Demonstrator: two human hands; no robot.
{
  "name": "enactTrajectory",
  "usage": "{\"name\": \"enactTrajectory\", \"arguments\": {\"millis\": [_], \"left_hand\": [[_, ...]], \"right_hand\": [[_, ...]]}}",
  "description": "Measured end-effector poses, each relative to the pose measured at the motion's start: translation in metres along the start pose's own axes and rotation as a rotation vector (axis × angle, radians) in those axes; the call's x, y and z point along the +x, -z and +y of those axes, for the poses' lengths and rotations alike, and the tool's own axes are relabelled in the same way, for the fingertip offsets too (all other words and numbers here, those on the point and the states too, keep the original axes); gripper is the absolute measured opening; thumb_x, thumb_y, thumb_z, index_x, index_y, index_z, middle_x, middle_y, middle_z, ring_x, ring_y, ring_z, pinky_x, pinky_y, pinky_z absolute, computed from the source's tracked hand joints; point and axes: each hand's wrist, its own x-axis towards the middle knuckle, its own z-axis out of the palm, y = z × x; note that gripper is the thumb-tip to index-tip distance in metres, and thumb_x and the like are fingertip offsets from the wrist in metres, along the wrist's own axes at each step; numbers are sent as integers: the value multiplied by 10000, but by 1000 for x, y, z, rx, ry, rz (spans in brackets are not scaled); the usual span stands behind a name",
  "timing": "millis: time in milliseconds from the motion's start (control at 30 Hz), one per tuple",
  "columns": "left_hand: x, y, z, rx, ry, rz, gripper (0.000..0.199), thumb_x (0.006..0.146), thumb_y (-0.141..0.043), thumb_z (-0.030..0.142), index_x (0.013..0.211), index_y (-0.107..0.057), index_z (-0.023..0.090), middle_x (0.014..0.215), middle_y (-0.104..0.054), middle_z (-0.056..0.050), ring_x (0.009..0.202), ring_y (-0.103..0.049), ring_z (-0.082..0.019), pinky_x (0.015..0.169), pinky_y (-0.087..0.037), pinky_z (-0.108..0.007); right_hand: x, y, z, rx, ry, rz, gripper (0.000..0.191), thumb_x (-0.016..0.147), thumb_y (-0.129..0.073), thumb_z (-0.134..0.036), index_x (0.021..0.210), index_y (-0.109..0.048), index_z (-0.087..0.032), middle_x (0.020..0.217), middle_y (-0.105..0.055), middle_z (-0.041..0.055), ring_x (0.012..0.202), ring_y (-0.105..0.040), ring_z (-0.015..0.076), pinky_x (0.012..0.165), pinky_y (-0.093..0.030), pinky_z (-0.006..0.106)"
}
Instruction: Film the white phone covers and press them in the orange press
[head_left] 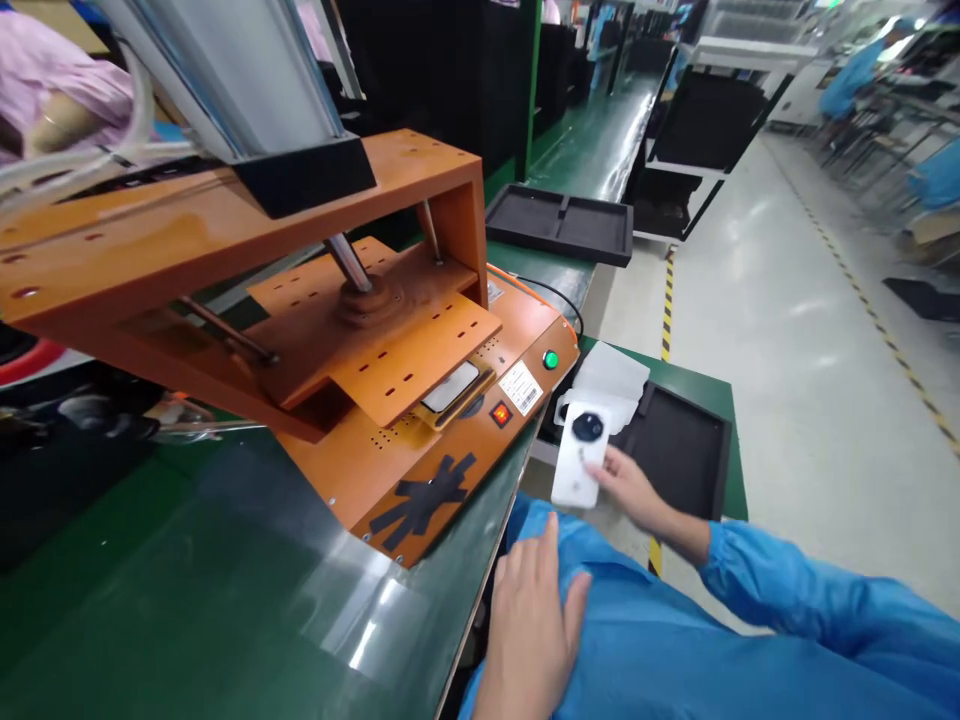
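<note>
My right hand [628,484] grips a white smartphone back panel or phone [576,470] by its right edge; a round black camera ring shows near its top. The phone is over the black tray [686,450] at the bench side, beside a white sheet [611,375]. My left hand [534,600] rests near my lap at the bench edge, fingers extended and thumb apart, holding nothing. Under the plate of the orange press [427,340], a flat piece with a pale face [451,386] sits in a fixture, partly hidden.
The press has a green button [550,360], a lit red switch [501,413] and black tape [424,500] on its base. Another black tray [559,222] lies behind it on the green bench [247,590]. A black cable [551,290] curves beside the press. People sit farther off.
</note>
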Motion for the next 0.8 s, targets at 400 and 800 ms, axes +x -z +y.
{"name": "enactTrajectory", "arguments": {"millis": [400, 800], "left_hand": [[-69, 53, -9, -144, 168, 255, 258, 927, -579, 86, 1130, -671, 215, 1014, -724, -60, 958, -647, -188, 891, -517, -348], [-150, 67, -26, 540, 685, 147, 475, 964, -590, 272, 1438, -553, 267, 1481, -582, -82, 1365, -464, -351, 1047, -342, -512]], "right_hand": [[129, 52, 88, -627, 184, -74, 246, 941, -598, -318, 945, -718, -102, 886, -702, 194, 784, -614, 221, 697, -373, 352], [48, -46, -27, -193, 1192, -171, 306, 884, -650, -189, 1182, -673, -255, 959, -718, 77, 858, -650, 199, 748, -526, 347]]}}
